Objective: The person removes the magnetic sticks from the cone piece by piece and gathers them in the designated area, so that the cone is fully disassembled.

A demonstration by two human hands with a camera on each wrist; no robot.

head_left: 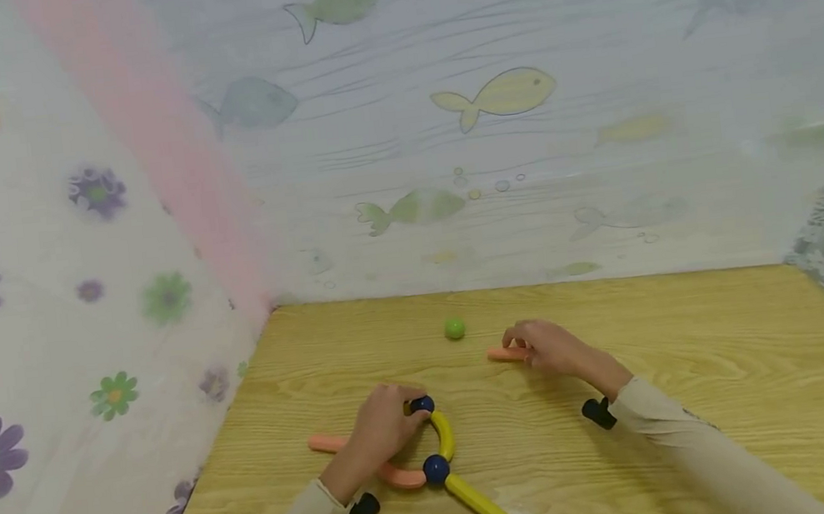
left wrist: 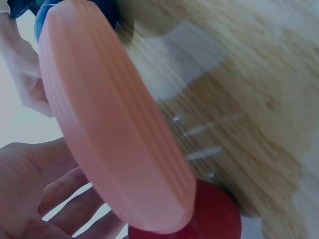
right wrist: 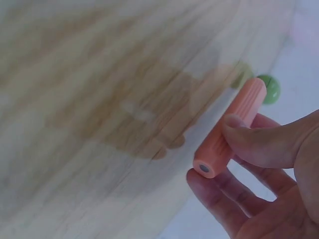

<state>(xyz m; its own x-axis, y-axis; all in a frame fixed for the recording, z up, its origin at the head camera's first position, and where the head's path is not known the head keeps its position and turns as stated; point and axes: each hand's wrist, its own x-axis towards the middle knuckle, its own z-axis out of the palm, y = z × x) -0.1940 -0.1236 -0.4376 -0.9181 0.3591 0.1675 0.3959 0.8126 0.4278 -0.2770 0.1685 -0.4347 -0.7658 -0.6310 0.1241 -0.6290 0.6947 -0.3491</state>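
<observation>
My left hand pinches a dark blue ball between thumb and fingers, at the top of a joined ring of magnetic pieces. A curved yellow stick runs down to a second blue ball, where a straight yellow stick and a curved orange stick meet. In the left wrist view a red ball touches the near end of an orange stick. Farther back, my right hand holds a short straight orange magnetic stick, its metal end showing.
A green ball lies near the back of the wooden table. Another orange stick end sticks out left of the left wrist. Patterned cloth hangs behind and at the sides. Black cameras sit at both wrists.
</observation>
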